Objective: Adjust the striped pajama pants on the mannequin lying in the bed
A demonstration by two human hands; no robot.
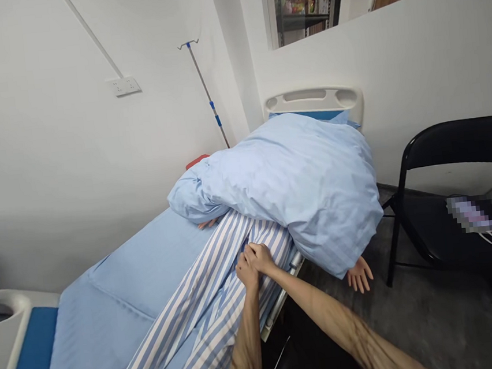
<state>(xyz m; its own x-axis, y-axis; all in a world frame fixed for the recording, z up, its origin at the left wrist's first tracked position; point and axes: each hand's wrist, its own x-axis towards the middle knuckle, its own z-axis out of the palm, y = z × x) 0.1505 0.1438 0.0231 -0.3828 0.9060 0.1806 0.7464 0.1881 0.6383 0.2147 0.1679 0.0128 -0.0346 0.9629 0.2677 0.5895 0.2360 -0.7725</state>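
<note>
Striped blue-and-white trousers (195,294) lie along a blue-sheeted hospital bed (141,270), on a figure whose upper body is hidden under a bulky light blue quilt (290,192). My left hand (246,271) and my right hand (260,257) sit close together at the trousers' top edge, fingers bunched on the striped cloth. Two hands of the lying figure stick out from under the quilt: one (359,274) hangs past the near side, and the other (207,223) rests on the sheet at the far side.
A metal bed rail (283,297) runs along the near side, above a grey floor. A black folding chair (449,211) stands to the right, holding a blurred item. An IV pole (205,92) rises by the wall, and a red object (197,161) shows behind the quilt.
</note>
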